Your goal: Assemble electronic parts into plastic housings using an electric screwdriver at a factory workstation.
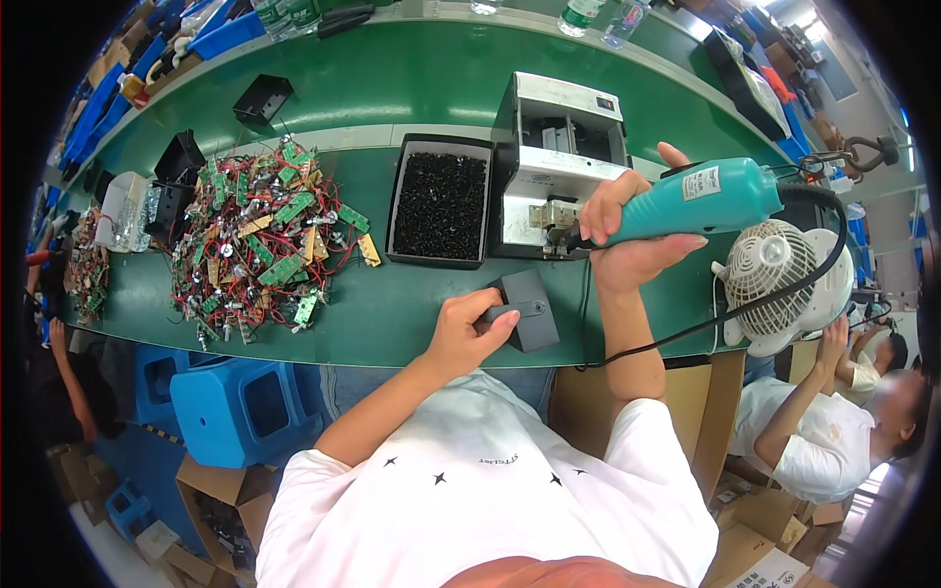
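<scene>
My right hand [627,225] is wrapped round a teal electric screwdriver [708,199], which lies sideways with its tip pointing left at the front of a white-and-black screw feeder [549,181]. The tip itself is hidden behind my fingers and the feeder's metal outlet. On the table's near edge my left hand [469,333] grips a dark grey plastic box [529,312], thumb along its side. A small round mark or hole shows on the box by the thumb. Behind it stands an open tray [438,201] full of small black screws.
A heap of circuit boards with red wires [270,240] covers the table's left part, black boxes [263,100] beyond it. To the right stand a white fan [769,269] and the screwdriver's black cable [725,316]. Blue stools [230,416] and cartons [230,495] are below; a co-worker [823,431] sits right.
</scene>
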The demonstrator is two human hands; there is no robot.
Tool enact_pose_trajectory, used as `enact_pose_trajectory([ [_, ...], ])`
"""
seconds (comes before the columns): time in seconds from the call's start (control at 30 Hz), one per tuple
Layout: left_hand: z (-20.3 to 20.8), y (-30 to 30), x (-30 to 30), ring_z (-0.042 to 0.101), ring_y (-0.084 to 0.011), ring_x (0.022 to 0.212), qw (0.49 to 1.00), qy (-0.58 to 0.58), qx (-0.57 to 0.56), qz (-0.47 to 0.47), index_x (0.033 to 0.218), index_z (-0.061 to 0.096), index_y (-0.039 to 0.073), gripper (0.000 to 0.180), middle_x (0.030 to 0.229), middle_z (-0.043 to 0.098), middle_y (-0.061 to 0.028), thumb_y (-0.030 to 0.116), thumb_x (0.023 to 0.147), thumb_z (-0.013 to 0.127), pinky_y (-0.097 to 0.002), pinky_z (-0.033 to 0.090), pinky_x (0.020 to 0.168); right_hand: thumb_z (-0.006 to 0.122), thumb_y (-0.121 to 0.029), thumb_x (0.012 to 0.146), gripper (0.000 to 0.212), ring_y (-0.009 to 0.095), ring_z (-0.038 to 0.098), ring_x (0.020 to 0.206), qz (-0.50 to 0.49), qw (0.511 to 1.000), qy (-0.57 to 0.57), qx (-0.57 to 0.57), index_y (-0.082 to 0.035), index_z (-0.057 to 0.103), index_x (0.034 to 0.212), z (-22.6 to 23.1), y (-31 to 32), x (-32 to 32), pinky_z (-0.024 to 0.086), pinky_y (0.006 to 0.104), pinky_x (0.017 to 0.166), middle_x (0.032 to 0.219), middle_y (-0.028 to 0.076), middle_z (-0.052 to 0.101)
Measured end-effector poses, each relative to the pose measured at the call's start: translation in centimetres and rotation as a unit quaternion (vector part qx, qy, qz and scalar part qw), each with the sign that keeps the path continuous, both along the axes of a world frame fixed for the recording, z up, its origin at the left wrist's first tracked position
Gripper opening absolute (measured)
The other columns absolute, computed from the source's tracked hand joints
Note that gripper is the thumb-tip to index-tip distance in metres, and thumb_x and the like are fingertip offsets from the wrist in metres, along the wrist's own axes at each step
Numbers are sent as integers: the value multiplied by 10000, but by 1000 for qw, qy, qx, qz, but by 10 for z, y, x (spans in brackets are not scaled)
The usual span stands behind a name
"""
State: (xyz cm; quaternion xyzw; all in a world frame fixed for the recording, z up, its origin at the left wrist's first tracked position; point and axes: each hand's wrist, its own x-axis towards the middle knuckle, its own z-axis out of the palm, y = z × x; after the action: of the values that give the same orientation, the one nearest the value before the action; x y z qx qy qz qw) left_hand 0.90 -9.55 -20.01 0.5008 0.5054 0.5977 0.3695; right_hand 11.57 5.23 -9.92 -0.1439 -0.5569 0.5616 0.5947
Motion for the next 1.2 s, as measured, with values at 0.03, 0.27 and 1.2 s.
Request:
enact_pose_trajectory([
  [0.03, 0, 0, -1, 308, -107, 478, 1000, -3, -7, 2, 680, 506, 10, 165, 579, 462, -5, 41, 772, 639, -233, 273, 445, 341, -868, 718, 966, 73, 340, 376, 1, 1000, 1, -1, -106, 296, 1312, 0, 0, 0, 309, 215, 327, 505, -11, 419],
  [0.27, -3, 6, -1, 305, -104, 476, 1000, 20, 13, -5, 683, 513, 7, 160, 566, 445, 3, 44, 767, 644, -233, 271, 444, 346, -853, 737, 942, 71, 335, 363, 47, 999, -23, -7, -108, 312, 1312, 4, -2, 4, 304, 219, 310, 502, -10, 425],
  [1.2, 1, 3, -2, 321, -118, 473, 999, 34, 31, -13, 676, 494, 16, 178, 571, 451, -3, 28, 733, 662, -244, 284, 444, 374, -865, 704, 870, 98, 365, 331, 194, 980, 16, -36, -129, 377, 1168, 27, -50, 7, 314, 220, 294, 489, 19, 466],
])
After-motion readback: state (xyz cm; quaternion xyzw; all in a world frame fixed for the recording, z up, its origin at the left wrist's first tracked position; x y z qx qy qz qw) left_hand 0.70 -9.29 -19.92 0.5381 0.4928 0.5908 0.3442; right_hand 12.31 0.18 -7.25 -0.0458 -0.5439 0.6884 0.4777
